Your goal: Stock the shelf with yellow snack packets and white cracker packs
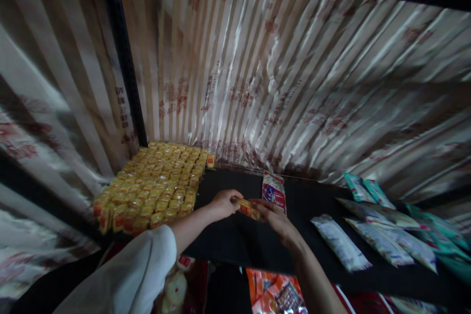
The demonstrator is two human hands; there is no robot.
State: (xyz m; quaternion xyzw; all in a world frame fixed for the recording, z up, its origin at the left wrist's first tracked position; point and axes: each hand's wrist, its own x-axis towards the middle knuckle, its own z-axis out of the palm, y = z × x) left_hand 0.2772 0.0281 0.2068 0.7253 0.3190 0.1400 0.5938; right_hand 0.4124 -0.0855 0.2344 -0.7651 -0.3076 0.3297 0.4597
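Both hands meet over a black shelf (pixel 228 240). My left hand (pixel 223 203) and my right hand (pixel 274 218) are closed on the two ends of a small yellow-orange snack packet (pixel 246 207), held just above the shelf. Left of the hands stands a tight block of several like yellow packets (pixel 152 184), set in rows against the back corner. A red-and-white sachet (pixel 274 190) lies just behind my right hand. My left arm wears a white sleeve.
White and green sachets (pixel 375 235) lie spread on the shelf's right part. Striped foil sheeting (pixel 294 73) lines the back and left walls. A black post (pixel 125 59) rises at the corner. Orange and red packs (pixel 274 294) show on a lower level.
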